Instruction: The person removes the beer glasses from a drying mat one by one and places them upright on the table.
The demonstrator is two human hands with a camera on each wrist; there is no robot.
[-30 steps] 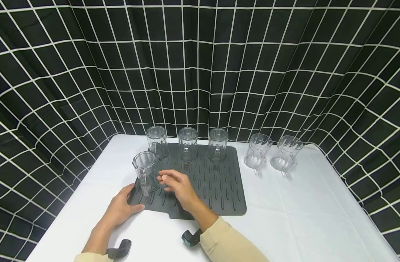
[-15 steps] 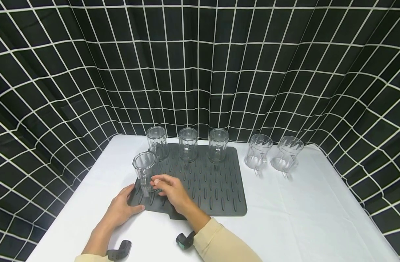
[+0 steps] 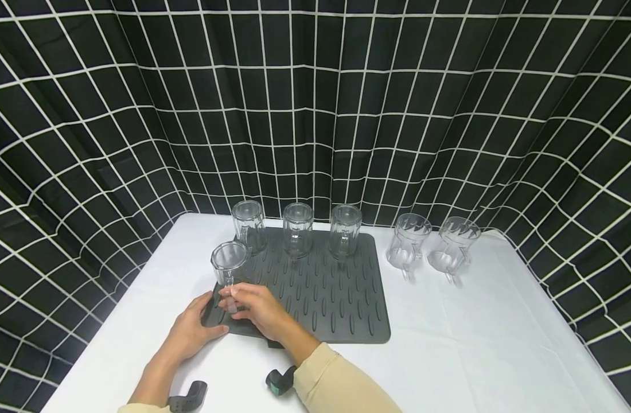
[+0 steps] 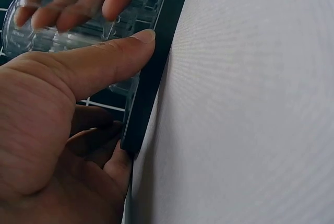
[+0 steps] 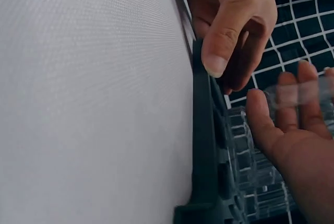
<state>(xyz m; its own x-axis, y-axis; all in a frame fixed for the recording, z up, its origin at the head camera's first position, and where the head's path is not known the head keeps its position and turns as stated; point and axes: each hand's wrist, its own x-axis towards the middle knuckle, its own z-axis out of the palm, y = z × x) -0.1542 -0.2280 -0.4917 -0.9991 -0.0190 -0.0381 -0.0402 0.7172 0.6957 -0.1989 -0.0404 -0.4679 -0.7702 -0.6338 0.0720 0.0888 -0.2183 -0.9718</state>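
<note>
No lettering, number, brand or sign can be read in the head view; none in either wrist view.

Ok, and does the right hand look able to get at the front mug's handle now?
Very likely yes: the right hand is right at the handle, and the left hand, at the corner of the mat, leaves the way free.

From far away, I saw a big black curtain (image 3: pixel 403 94) with white squares drawn all over it. It hung in wavy folds behind the table and along both sides. The white tablecloth (image 3: pixel 506 327) had small creases. It looked bright in the head view, but greyer in the wrist views.
</note>
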